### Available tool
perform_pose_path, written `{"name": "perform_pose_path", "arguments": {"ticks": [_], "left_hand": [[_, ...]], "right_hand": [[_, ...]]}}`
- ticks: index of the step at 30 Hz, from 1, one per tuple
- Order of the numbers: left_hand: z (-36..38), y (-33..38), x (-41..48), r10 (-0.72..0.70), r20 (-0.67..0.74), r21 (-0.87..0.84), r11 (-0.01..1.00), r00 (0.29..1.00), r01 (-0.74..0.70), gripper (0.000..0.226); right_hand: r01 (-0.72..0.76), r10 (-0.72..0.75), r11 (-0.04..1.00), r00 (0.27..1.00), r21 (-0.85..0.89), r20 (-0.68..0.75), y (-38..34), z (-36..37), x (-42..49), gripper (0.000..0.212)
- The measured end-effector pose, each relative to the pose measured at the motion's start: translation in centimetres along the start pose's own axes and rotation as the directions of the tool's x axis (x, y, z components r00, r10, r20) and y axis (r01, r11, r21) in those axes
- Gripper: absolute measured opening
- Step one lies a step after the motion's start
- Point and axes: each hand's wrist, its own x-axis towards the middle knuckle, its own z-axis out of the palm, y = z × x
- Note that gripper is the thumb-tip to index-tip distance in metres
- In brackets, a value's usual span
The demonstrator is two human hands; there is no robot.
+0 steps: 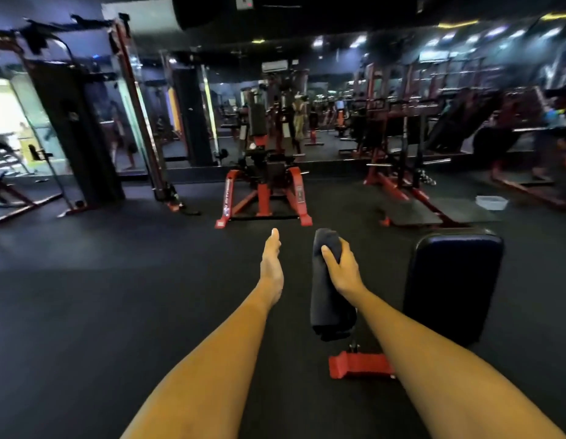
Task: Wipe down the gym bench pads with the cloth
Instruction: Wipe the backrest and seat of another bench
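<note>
My right hand is shut on a dark cloth, bunched at the top of a narrow black padded roll that stands over a red bench foot. Where the cloth ends and the roll begins is hard to tell. To the right stands a wide black bench pad, glossy and upright, untouched by either hand. My left hand is held out flat, edge-on, to the left of the roll, holding nothing.
Black rubber floor spreads to the left and front. A red-framed machine stands straight ahead, a red rack to its right with a white tub on the floor. A cable tower and mirrors line the back.
</note>
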Motion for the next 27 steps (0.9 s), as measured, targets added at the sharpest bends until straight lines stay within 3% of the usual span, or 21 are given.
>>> {"name": "perform_pose_path", "arguments": {"ticks": [7,12,20,24,27], "left_hand": [[6.3,-1.3,9.3,-0.045,0.241,-0.013,0.999,0.969,0.05,0.052],[11.1,-3.0,14.7,-0.121,0.403,0.033,0.992,0.907,0.118,0.055],[18.7,-6.1,19.6,-0.18,0.712,0.14,0.984,0.678,0.115,0.055],[20.9,-8.4,20.8,-0.209,0.787,0.184,0.978,0.58,0.103,0.056],[22.5,-9.7,21.8,-0.172,0.817,0.169,0.984,0.55,0.057,0.047]], "right_hand": [[-0.077,0.072,0.997,0.983,-0.02,-0.166,2.0,-2.1,7.0,0.058],[-0.163,0.127,0.983,0.933,-0.08,-0.336,5.1,-5.1,9.6,0.054],[-0.33,0.25,0.944,0.705,0.006,-0.664,8.2,-9.9,10.0,0.056],[-0.418,0.31,0.907,0.601,0.04,-0.736,9.3,-10.9,8.8,0.054],[-0.467,0.322,0.884,0.581,0.017,-0.747,10.5,-11.9,8.8,0.053]]}}
